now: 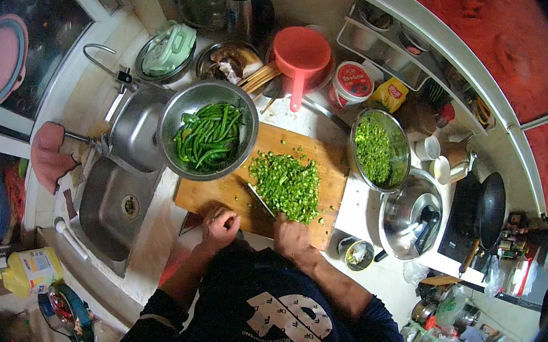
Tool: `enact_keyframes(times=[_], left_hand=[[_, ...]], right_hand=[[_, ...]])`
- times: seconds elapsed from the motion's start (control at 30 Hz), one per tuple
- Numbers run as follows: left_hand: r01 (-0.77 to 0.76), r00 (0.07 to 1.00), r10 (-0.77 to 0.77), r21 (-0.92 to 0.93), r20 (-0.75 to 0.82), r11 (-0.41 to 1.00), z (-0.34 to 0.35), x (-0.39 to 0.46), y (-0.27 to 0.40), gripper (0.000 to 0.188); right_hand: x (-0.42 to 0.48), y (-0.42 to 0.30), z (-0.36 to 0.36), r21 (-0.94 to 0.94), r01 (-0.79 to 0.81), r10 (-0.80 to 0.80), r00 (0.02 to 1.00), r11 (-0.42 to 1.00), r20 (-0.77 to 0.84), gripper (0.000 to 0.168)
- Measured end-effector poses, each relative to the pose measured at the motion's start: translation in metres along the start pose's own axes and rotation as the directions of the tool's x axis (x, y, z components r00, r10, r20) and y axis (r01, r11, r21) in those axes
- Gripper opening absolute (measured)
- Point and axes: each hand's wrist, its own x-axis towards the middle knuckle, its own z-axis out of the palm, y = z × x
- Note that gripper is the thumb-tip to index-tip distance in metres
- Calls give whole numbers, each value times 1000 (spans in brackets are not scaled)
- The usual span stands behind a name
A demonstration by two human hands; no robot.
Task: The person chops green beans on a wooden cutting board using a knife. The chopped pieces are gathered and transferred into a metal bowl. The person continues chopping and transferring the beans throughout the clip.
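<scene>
A wooden cutting board [210, 196] lies before me with a heap of chopped green peppers [286, 186] on it. My right hand [291, 238] is closed around the handle of a kitchen knife [260, 200], whose blade lies along the left edge of the heap. My left hand [221, 226] rests at the board's near edge, fingers curled; I cannot tell whether anything is in it. A steel bowl [168, 123] of whole long green peppers [212, 136] overlaps the board's far left corner. Beyond the far right corner, another steel bowl [403, 158] holds chopped green peppers [373, 149].
A double steel sink [110, 203] is at the left. Behind the board are a red plastic strainer [301, 52] and a white tub with a red lid [352, 83]. At the right stand a large steel bowl [392, 225], a small bin [357, 254] and a black wok [491, 211].
</scene>
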Motion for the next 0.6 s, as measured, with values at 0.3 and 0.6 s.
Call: enact_keyframes(times=[0.3,0.6], left_hand=[[-79,990,80,-12,115,997,14,9,9,12],[0,985,15,-86,174,996,27,4,23,10]], right_hand=[[-8,33,34,-572,67,-203,963,817,-178,12],[-9,48,49,-449,-9,-126,954,893,-271,12]])
